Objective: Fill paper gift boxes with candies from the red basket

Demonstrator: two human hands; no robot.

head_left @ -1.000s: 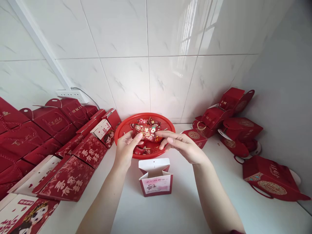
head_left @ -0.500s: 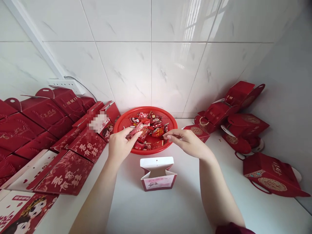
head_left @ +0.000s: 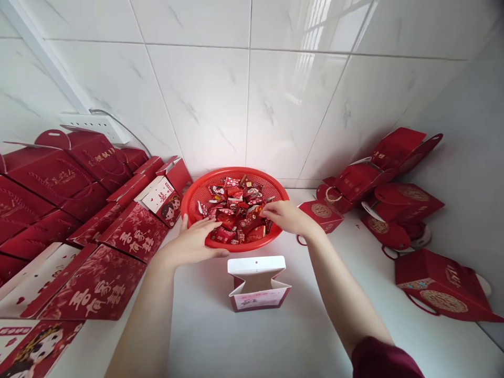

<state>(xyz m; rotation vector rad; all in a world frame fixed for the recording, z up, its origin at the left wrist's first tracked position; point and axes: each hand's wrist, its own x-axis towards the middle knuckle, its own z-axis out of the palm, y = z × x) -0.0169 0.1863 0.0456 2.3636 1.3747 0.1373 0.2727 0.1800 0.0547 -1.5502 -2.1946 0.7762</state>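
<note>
Wall and worktop: glossy white marble-patterned tiles (head_left: 208, 105) rise at 12 o'clock behind a smooth pale worktop (head_left: 220, 346).
Basket: round red perforated plastic basket (head_left: 236, 169) at the dial's centre, with a heap of small shiny wrapped packets (head_left: 236, 194), mostly red, inside it.
Right hand: the right hand (head_left: 291, 216) comes in at 3 o'clock, fingers narrowed to a pinch at the heap's edge; the fingertips hide the contact, so I cannot tell whether a packet is gripped.
Left hand: the left hand (head_left: 191, 244) is at 8 o'clock, wide, fingers spread over the near rim, nothing showing in it.
Gaping box: upright red card box with a white flap and pink printed front (head_left: 258, 302), between 5 and 6 o'clock.
Lettered boxes: flat-sided red card boxes with white lettering (head_left: 98, 294), at 8 o'clock.
Emblem boxes: red card boxes with round gold emblems (head_left: 441, 283), 3 to 4 o'clock.
Risk: left-palm weight on the rim could tilt the basket and spill packets; slick wrapping could slide from a loose pinch; a forearm swinging inward could topple the gaping box.
</note>
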